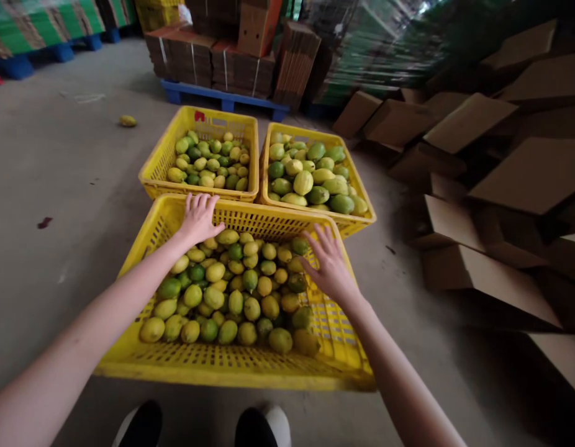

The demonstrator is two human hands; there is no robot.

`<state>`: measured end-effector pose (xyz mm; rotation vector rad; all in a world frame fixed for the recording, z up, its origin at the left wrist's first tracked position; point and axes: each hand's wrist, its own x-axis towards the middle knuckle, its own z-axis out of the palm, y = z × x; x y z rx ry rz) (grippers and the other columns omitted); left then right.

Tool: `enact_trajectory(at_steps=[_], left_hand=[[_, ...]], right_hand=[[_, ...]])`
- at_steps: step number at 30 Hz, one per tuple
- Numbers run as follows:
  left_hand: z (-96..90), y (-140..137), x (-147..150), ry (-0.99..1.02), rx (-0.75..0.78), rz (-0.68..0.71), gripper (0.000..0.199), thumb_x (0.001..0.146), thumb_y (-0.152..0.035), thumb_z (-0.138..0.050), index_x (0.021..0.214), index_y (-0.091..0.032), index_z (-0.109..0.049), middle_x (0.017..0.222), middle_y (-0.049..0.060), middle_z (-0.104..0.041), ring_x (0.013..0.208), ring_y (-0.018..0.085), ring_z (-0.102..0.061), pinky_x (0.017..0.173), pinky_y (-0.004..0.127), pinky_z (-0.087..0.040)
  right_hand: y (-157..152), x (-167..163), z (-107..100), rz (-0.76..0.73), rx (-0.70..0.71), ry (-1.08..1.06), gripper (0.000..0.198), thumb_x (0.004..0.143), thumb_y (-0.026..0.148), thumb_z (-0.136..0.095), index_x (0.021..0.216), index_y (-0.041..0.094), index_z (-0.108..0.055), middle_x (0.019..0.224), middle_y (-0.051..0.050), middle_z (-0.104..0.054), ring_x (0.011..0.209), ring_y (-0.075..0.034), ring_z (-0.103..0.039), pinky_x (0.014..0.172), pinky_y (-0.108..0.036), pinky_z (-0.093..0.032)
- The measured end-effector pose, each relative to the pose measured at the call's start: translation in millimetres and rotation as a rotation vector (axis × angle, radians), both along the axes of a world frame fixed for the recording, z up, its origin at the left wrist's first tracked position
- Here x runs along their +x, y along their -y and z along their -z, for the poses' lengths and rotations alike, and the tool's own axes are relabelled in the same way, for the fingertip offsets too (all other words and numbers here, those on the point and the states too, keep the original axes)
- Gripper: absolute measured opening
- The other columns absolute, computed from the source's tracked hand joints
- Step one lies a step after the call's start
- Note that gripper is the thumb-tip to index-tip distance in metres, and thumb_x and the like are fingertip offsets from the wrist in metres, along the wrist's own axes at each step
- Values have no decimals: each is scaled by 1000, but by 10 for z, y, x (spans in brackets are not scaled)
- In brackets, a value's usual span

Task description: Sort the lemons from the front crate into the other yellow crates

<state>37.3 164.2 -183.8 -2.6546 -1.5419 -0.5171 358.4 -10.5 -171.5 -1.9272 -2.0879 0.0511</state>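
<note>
A large yellow plastic crate stands just in front of my feet, its floor covered with green and yellow lemons. My left hand is at the crate's far rim, fingers spread and pointing over it; no fruit is in it. Over the right part of the same crate is my right hand, palm down with the fingers apart, close to the lemons at that end. Whether its fingertips touch any fruit, I cannot tell.
Two more yellow crates, one at left and one at right, hold lemons behind the big one. One lemon lies on the floor. Cardboard boxes pile up at right. A blue pallet carries flattened cartons.
</note>
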Motion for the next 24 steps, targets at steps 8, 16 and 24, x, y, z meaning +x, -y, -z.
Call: enact_trajectory(at_steps=[8, 16, 24], left_hand=[[-42, 35, -89, 9, -88, 77, 77, 81, -39, -58, 149, -7, -39, 150, 22, -44, 142, 36, -35, 122, 54, -13], [-57, 167, -32, 23, -109, 23, 78, 82, -28, -56, 152, -4, -32, 157, 24, -34, 148, 37, -26, 122, 57, -12], [319, 607, 254, -250, -292, 335, 53, 82, -4, -49, 134, -11, -54, 146, 20, -49, 134, 30, -47, 107, 43, -42]], right_hand=[[-457, -970, 425, -194, -451, 188, 100, 81, 40, -69, 161, 18, -13, 167, -18, -10, 153, -41, -11, 117, -63, -24], [-550, -1515, 501, -111, -369, 184, 63, 85, 22, -58, 145, 6, -47, 144, -31, -49, 128, -45, -47, 96, -56, -48], [-255, -1111, 470, -235, -576, -23, 71, 73, 18, -69, 142, 15, -53, 143, -27, -53, 101, -37, -70, 87, -50, -55]])
